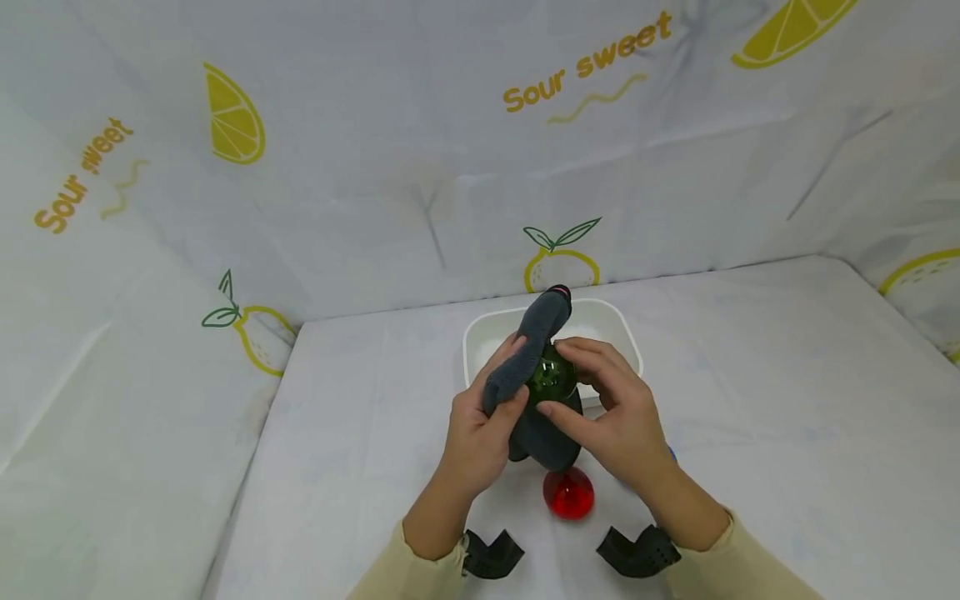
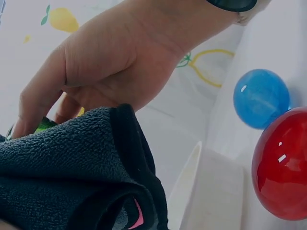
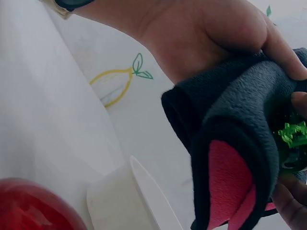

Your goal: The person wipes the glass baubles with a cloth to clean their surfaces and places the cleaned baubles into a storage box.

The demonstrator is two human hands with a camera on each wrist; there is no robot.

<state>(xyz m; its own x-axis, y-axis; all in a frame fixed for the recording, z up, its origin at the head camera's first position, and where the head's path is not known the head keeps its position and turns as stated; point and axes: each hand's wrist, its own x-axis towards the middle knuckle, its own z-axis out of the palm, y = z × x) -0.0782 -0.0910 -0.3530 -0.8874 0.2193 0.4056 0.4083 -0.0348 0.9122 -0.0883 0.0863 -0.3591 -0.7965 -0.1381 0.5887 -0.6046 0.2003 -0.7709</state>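
Note:
A folded dark grey cloth (image 1: 525, 354) with black edging is gripped by my left hand (image 1: 480, 437). My right hand (image 1: 622, 421) holds a see-through green ball (image 1: 553, 375) against it, thumb below and fingers above. Pink lining shows on the cloth (image 3: 229, 172) in the right wrist view, where cloth partly surrounds the green ball (image 3: 292, 139). Under the hands on the table lies a red ball (image 1: 568, 493). Beside it in the left wrist view rests a blue ball (image 2: 261, 98); in the head view my right wrist hides most of it.
A white tray (image 1: 603, 321) stands behind the hands, its near part covered by them and the cloth. White fabric (image 1: 360, 417) covers the table. A wall sheet with lemon prints (image 1: 360, 167) rises at the back.

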